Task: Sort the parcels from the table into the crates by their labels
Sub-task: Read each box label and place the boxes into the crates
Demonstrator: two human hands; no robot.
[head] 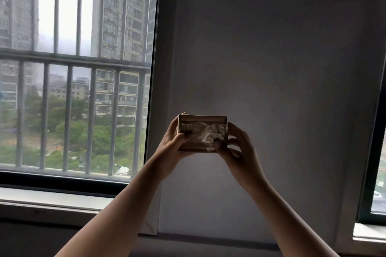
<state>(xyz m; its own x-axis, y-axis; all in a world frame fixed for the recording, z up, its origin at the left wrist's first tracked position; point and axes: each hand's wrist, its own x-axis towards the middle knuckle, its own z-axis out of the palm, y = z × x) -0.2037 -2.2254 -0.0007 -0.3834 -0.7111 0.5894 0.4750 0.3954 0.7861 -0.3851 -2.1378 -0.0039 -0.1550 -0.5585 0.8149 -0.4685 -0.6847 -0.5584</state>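
Head view: left hand (170,142) and right hand (237,148) grip raised parcel (202,133).

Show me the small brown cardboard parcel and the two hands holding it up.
small brown cardboard parcel (201,131): head view, its taped front face.
left hand (170,144): head view, base of thumb.
right hand (238,149): head view, its palm.

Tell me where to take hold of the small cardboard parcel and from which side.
Take the parcel by its short ends, from left and right, as the left hand and right hand hold it now. It is wider than tall, and end grips should leave most of its broad taped face uncovered.
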